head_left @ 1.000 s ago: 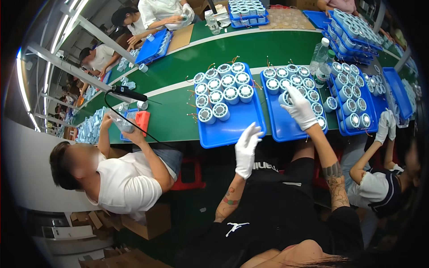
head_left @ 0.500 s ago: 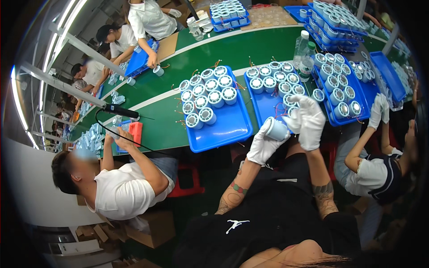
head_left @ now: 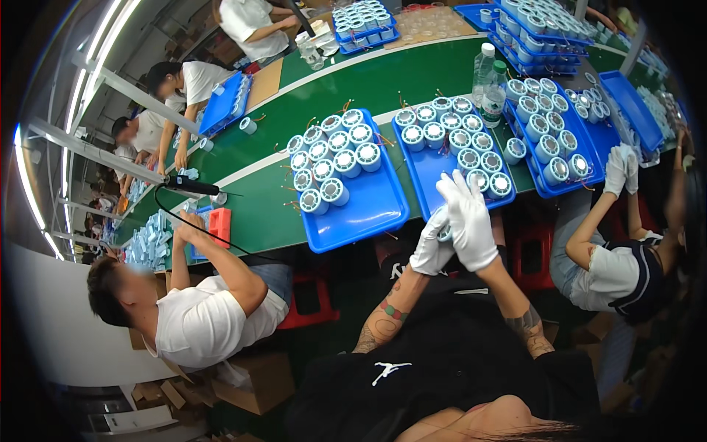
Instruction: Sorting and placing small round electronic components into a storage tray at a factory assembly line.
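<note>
My left hand [head_left: 429, 249], in a white glove, is closed around a light blue cylindrical motor [head_left: 445, 233]. Most of that motor is hidden between the gloves. Against its top lies my right hand [head_left: 470, 225], also gloved, with the fingers stretched out and pointing away from me. Just beyond both hands is a blue tray [head_left: 424, 171] bearing several similar motors, their round silver-centred ends up. To its left, another blue tray [head_left: 361, 219] carries more motors [head_left: 334, 191] at its far side, with thin wires sticking out.
Two plastic bottles [head_left: 493, 99] stand behind the trays. At right, another motor tray [head_left: 554, 189] sits near a co-worker's gloved hands [head_left: 623, 171]. A seated co-worker [head_left: 199, 317] is at left, near a black tool [head_left: 193, 184] on a cable. Stacked trays [head_left: 541, 62] stand at the back right.
My right hand has come down and left onto the motor in my left hand, covering it. The view has shifted slightly. A co-worker across the table let go of a motor.
</note>
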Tool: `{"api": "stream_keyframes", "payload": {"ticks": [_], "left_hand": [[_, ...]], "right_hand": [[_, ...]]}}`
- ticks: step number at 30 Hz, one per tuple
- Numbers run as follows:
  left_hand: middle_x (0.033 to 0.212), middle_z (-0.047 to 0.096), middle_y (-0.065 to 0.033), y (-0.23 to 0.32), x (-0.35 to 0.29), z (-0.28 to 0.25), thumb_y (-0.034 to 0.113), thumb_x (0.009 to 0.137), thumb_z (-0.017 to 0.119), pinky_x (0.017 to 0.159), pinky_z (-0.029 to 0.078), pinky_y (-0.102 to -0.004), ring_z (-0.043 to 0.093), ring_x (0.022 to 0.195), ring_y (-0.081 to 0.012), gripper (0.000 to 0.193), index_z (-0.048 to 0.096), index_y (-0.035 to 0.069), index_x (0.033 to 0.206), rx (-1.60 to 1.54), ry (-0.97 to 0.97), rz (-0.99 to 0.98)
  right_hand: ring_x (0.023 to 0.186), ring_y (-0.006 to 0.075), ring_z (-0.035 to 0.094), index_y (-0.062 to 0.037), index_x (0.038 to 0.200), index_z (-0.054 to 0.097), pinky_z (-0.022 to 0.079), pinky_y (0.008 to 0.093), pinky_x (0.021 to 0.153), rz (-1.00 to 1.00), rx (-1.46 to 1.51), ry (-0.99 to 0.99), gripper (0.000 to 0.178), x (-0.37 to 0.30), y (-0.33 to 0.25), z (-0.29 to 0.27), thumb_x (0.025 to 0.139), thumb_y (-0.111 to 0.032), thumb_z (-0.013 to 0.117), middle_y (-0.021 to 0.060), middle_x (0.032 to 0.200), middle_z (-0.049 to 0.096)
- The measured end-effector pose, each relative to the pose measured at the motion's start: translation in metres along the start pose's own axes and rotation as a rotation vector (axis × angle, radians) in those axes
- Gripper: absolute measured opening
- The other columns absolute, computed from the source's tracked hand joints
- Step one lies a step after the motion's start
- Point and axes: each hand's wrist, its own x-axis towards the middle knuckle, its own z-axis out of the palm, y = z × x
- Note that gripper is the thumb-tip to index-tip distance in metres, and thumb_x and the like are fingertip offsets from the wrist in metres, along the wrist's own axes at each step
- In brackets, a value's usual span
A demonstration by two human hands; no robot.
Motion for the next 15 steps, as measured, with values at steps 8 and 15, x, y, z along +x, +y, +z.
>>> {"api": "stream_keyframes", "payload": {"ticks": [8, 15], "left_hand": [[0.132, 0.054, -0.0086, -0.001, -0.006, -0.006, 0.025, 0.093, 0.053, 0.101, 0.04, -0.0321, 0.052, 0.118, -0.0186, 0.044, 0.047, 0.007, 0.133, -0.046, -0.305, -0.023], [0.133, 0.053, -0.0086, -0.009, 0.001, -0.011, 0.026, 0.096, 0.047, 0.101, 0.04, -0.0315, 0.053, 0.119, -0.0183, 0.041, 0.047, 0.007, 0.133, -0.318, -0.177, 0.221]], "right_hand": [[0.129, 0.0334, 0.046, 0.0049, 0.122, 0.056, 0.025, 0.0442, 0.113, -0.333, -0.237, -0.403, 0.042, 0.025, 0.016, -0.012, 0.096, -0.026, 0.043, 0.0178, 0.13, 0.056], [0.123, 0.0349, 0.05, 0.005, 0.12, 0.056, 0.027, 0.0448, 0.112, -0.264, -0.174, -0.009, 0.039, 0.024, -0.006, 0.012, 0.095, -0.023, 0.044, 0.0188, 0.127, 0.057]]}}
